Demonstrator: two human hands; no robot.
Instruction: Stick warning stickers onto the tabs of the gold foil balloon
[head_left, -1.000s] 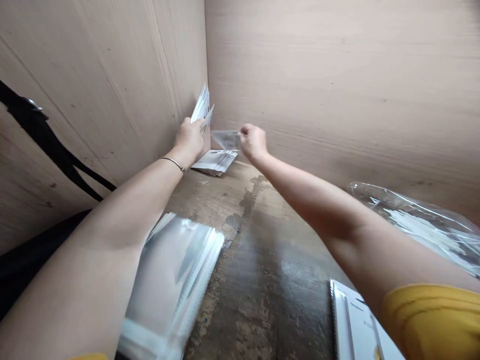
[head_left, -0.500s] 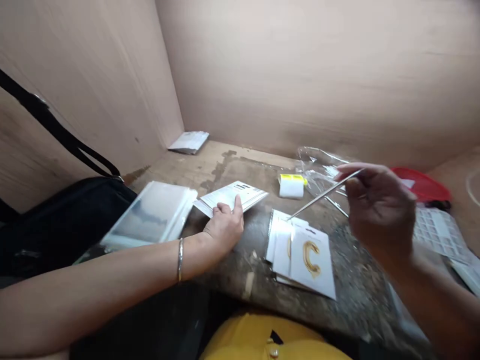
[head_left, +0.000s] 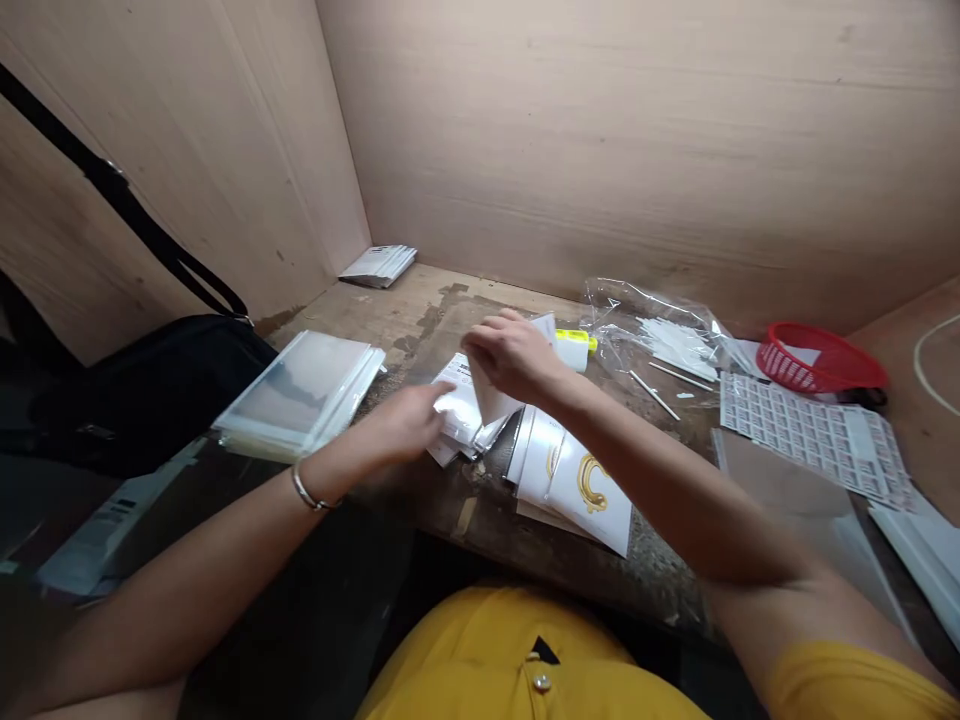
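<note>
My right hand (head_left: 510,350) is closed on a white card (head_left: 491,398), lifting it at a tilt above a small pile of white packets (head_left: 459,400) with printed labels. At the left edge of that pile is my left hand (head_left: 412,420), its fingers blurred, so their grip does not show. Just right of the pile lie overlapping white cards (head_left: 577,485), the top one with a gold letter C. A white tube with a yellow cap (head_left: 574,350) rests behind my right hand.
Clear plastic sleeves (head_left: 300,385) are stacked on the left beside a black bag (head_left: 150,400). White sticks (head_left: 679,345) lie by a clear bag, near a red basket (head_left: 817,375) and a sticker sheet (head_left: 814,430). More packets (head_left: 379,265) sit in the back corner.
My right hand has moved left from the right side to the packet pile and taken hold of a card. The thin stick it held no longer shows in it. My left hand has drawn back slightly.
</note>
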